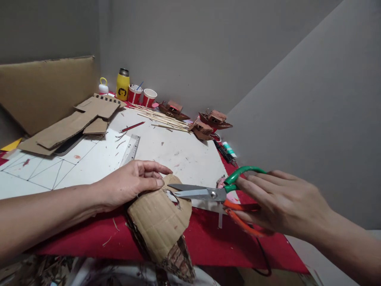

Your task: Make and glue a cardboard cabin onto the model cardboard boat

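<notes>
My left hand (139,182) pinches the upper edge of a brown cardboard piece (157,222), thumb on top. The piece has a hole near its top and a rough, torn layer at its lower end, which hangs past the table's front edge. In my right hand (285,198) are scissors (212,194) with one green and one orange handle loop. Their blades are slightly apart and point left, with the tips over the cardboard by the hole, close to my left thumb. Whether the blades grip the cardboard I cannot tell.
Small boat models (216,118), thin wooden sticks (160,118), red-striped cups (149,97) and a yellow bottle (123,84) stand at the back. Cardboard sheets (71,127) lie left. A ruler (131,149) and red pencil (131,127) rest on the white board (181,151). A glue stick (229,149) lies right.
</notes>
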The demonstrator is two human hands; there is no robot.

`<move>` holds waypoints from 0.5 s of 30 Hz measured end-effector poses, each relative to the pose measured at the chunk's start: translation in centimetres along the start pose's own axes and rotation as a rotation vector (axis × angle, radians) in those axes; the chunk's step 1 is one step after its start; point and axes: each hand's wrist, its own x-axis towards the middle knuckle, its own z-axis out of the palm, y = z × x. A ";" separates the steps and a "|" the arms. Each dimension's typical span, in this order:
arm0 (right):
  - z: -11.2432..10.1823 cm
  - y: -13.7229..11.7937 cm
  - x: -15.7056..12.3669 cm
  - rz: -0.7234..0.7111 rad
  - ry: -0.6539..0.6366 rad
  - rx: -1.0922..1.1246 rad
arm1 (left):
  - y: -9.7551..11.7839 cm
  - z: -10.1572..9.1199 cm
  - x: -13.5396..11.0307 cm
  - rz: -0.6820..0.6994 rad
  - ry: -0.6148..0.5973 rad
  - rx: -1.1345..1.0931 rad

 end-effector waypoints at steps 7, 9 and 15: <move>0.3 0.4 0.0 -0.040 0.053 -0.043 | 0.0 -0.1 0.0 0.018 -0.032 0.016; 0.6 0.5 -0.2 -0.048 0.043 -0.034 | 0.0 -0.1 0.0 0.013 -0.038 0.028; 0.9 0.7 -0.4 -0.086 0.067 0.007 | 0.1 -0.1 0.1 0.000 -0.061 0.065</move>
